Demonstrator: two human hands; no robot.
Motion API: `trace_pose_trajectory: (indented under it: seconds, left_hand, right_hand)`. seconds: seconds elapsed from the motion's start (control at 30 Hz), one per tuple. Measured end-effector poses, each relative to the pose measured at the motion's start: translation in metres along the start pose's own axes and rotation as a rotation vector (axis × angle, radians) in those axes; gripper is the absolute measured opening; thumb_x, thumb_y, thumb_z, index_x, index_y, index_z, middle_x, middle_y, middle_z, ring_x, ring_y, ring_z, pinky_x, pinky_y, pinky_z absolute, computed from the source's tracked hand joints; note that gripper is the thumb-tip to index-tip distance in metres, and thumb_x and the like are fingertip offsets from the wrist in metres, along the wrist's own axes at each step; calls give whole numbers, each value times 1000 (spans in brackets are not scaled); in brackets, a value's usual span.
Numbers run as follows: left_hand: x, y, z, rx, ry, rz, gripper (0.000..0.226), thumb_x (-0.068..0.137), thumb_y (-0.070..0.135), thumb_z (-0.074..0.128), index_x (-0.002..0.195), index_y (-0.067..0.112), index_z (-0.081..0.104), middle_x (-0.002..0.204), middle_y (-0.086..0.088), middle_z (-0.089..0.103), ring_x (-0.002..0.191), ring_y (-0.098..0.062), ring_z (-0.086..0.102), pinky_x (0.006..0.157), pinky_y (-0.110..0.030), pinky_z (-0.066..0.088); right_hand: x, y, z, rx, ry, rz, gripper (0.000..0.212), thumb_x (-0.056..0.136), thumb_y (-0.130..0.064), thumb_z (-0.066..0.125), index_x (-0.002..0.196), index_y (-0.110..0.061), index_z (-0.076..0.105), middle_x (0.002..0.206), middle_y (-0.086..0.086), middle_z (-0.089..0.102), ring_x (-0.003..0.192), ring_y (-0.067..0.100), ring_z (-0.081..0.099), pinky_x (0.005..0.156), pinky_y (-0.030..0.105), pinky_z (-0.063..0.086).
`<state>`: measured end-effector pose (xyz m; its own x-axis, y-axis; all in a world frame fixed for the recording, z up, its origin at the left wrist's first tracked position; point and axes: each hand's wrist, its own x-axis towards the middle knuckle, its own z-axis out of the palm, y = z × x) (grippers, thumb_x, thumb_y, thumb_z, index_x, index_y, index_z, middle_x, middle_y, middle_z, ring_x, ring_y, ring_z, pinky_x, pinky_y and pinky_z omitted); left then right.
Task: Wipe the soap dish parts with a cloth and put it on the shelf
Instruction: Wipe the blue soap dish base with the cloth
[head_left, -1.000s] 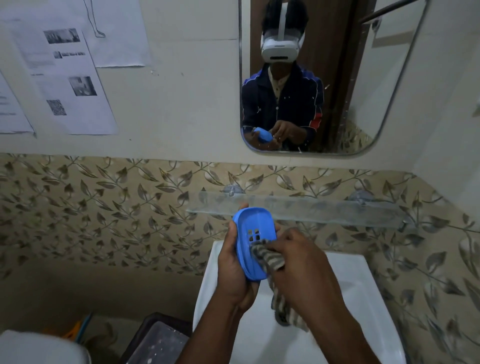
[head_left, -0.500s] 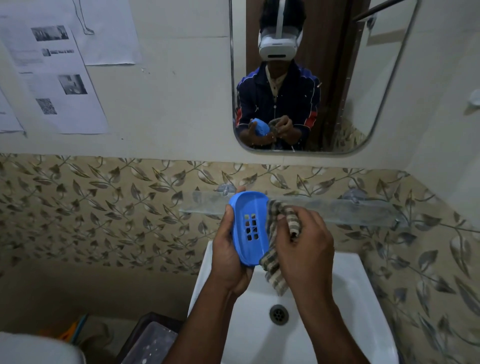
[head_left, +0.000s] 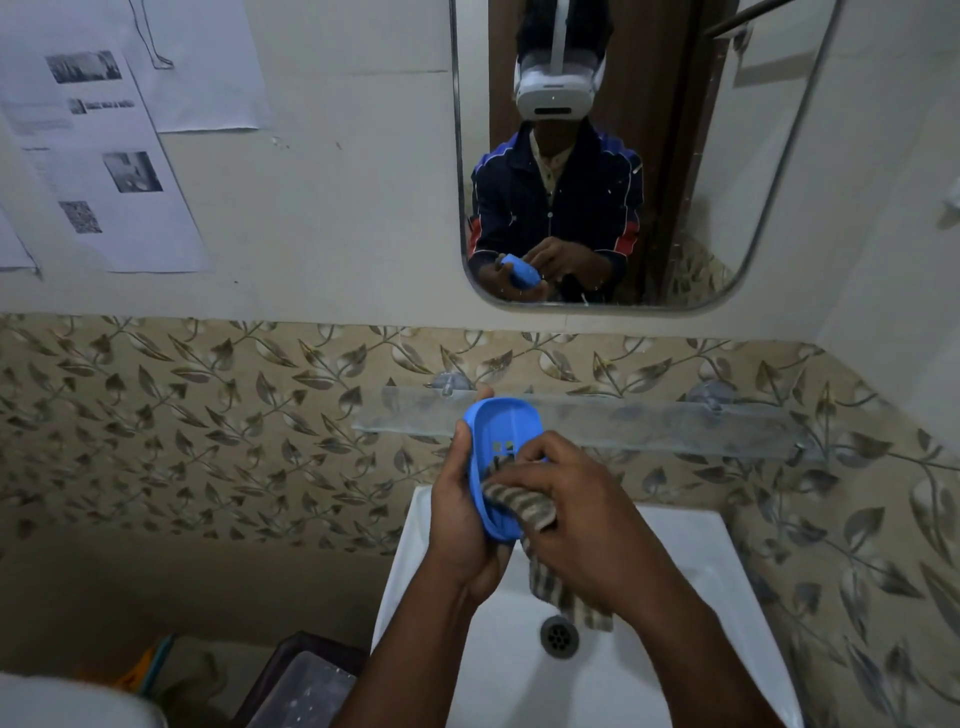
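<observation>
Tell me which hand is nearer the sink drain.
Right. The right hand, pressing the striped cloth into the blue soap dish, sits almost directly above the drain; the left hand grips the dish further to the left.

Above the white sink (head_left: 701, 561), both hands crowd the blue soap dish (head_left: 498, 431); at twelve o'clock the glass shelf (head_left: 649, 423) lies bare, open from one to three o'clock.
</observation>
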<state>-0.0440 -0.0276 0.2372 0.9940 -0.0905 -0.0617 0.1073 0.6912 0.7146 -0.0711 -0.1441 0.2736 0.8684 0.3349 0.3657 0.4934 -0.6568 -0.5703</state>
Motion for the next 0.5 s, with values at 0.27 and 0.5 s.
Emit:
trace_pose_trajectory:
  seconds: [0.27, 0.5]
  left_hand:
    - [0, 1, 6, 6, -48, 12, 51, 96, 42, 42, 141, 23, 56, 123, -19, 69, 104, -29, 69, 90, -40, 57]
    - [-4, -8, 7, -12, -35, -7, 61, 91, 44, 45, 145, 16, 51, 120, -18, 69, 101, -29, 71, 85, -39, 59]
  right_hand:
    - [10, -5, 6, 90, 232, 84, 23, 89, -18, 69, 110, -25, 72, 100, -13, 57, 85, 1, 60, 73, 5, 47]
    - [18, -3, -8, -14, 239, 25, 14, 86, -21, 71, 100, -22, 76, 92, -11, 60, 78, 3, 59, 70, 15, 51]
